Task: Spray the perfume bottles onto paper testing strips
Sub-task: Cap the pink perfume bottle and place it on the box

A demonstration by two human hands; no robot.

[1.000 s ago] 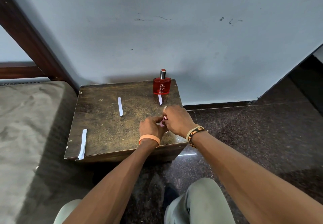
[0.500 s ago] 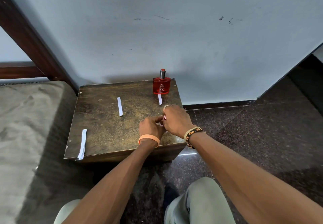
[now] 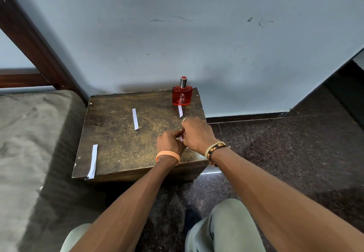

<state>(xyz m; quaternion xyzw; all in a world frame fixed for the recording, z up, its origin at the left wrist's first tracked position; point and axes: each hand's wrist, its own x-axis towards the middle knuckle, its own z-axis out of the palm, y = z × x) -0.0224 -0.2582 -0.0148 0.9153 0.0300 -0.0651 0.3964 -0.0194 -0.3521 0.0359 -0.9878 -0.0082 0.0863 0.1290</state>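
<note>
A red perfume bottle (image 3: 182,96) with a silver neck and red cap stands upright at the far right of the wooden stool (image 3: 118,143). A white paper strip (image 3: 180,111) lies just in front of it. A second strip (image 3: 135,119) lies mid-stool, and a third (image 3: 93,161) lies at the near left edge. My left hand (image 3: 170,140) and my right hand (image 3: 198,133) meet at the near right of the stool, fingers pinched together on a small pink object (image 3: 181,138). The hands hide most of it, so I cannot tell what it is.
The stool stands against a pale blue wall (image 3: 197,45). A grey mattress (image 3: 29,133) lies to the left below a dark wooden frame (image 3: 29,35). Dark speckled floor (image 3: 285,153) spreads to the right. My knees (image 3: 222,226) are just below the stool.
Both hands stay pinched together at the same spot. The right hand's fingers have shifted slightly over the small pink object. The bottle and strips have not moved.
</note>
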